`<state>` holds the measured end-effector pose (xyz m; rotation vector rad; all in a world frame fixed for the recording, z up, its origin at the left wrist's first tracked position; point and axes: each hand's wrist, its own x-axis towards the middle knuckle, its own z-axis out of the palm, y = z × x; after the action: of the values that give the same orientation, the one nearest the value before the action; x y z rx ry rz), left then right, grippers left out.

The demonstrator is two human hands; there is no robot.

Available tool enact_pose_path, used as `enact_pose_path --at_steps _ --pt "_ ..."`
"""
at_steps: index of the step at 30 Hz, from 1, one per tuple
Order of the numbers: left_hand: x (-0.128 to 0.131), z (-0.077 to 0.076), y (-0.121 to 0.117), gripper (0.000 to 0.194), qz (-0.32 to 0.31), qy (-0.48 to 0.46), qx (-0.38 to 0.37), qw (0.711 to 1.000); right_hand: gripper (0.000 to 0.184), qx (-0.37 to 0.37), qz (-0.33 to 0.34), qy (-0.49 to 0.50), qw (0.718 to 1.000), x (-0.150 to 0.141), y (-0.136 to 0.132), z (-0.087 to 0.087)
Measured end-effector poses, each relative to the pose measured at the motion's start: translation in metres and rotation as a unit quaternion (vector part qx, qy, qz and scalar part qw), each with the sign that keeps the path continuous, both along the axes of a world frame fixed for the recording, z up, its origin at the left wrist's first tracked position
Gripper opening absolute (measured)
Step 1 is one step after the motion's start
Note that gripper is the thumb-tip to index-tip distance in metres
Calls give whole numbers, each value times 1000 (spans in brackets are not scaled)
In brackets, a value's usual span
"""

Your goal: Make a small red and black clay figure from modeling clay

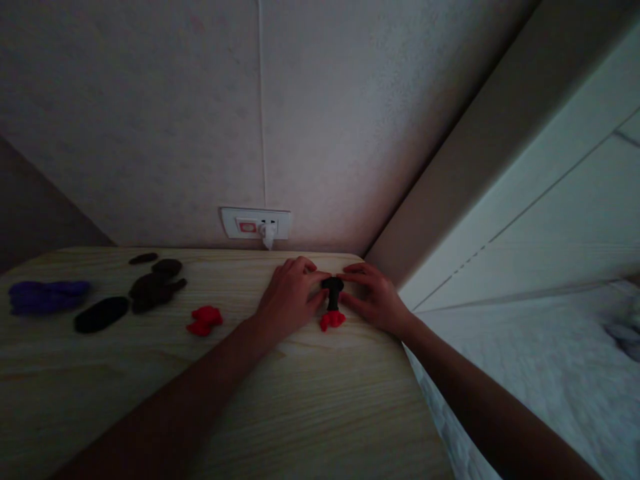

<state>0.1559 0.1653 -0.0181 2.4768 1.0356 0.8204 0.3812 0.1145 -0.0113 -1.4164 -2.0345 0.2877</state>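
Note:
A small black-and-red sock (332, 303) lies on the light wooden table (310, 407) near its far right corner. My left hand (289, 297) rests on the table at the sock's left, fingers curled and pinching the black part. My right hand (374, 297) is at the sock's right, its fingers also closed on the black part. The red toe end sticks out toward me between the two hands.
A red sock (205, 321) lies left of my hands. Farther left are dark brown socks (155, 288), a black sock (101, 315) and a purple sock (47, 295). A wall socket with a white plug (256, 224) is behind the table. A white bed (525, 373) adjoins on the right.

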Motion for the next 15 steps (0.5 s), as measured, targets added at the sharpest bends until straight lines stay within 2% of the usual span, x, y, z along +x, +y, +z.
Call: enact_pose_path --at_steps 4,7,11,15 --pt "-5 2 0 41 1 -61 -29 998 33 2 -5 5 1000 -1 -2 -1" --pt "-13 6 1 42 -40 -76 -24 996 33 3 -6 13 1000 -2 -3 -1" --pt "-19 19 4 45 -123 -5 27 992 33 11 -7 10 1000 -3 -3 -1" --pt "-17 28 13 34 -194 53 88 976 34 18 4 11 1000 -2 -2 -2"
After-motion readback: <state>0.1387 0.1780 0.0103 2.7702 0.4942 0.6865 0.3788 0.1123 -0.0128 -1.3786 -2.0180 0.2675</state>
